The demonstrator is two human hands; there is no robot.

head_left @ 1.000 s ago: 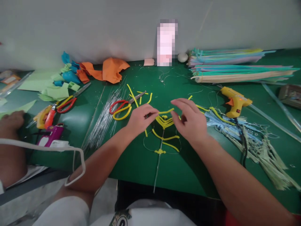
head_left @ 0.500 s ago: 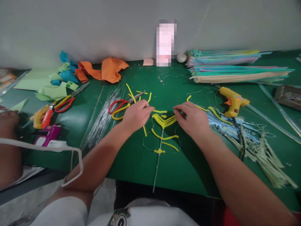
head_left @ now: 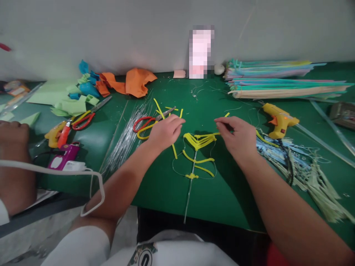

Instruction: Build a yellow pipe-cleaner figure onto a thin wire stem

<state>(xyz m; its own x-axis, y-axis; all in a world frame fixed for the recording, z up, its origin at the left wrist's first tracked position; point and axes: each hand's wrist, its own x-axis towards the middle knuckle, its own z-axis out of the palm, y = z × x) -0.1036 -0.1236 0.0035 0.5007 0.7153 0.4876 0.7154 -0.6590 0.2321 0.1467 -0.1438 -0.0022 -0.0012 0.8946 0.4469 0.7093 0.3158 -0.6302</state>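
Note:
My left hand (head_left: 166, 130) is curled above the table, left of a yellow fuzzy-stem figure, fingertips drawn together; whatever they hold, if anything, is too small to see. To the figure's right, my right hand (head_left: 237, 139) has thumb and forefinger pinched, contents unclear. A yellow pipe cleaner strip (head_left: 208, 135) reaches from the figure's top toward that hand's thumb; whether they touch I cannot tell. The figure has a yellow V-shaped top (head_left: 198, 143) on a thin wire stem (head_left: 187, 203), with curved yellow pieces (head_left: 198, 160) across it. Red-and-yellow scissors (head_left: 146, 123) lie beside my left hand.
Silver wires (head_left: 126, 142) lie left, near more scissors (head_left: 88, 119). A yellow glue gun (head_left: 279, 120), its cord and blue tassels (head_left: 277, 151) lie right. Pipe cleaner bundles (head_left: 283, 87) stand behind, orange cloth (head_left: 137, 82) at back left. Another person's hand (head_left: 13, 135) rests far left.
My right hand has drawn slightly away from my left, widening the gap. A yellow strip that lay by my left fingertips is gone from there; one now reaches toward my right hand.

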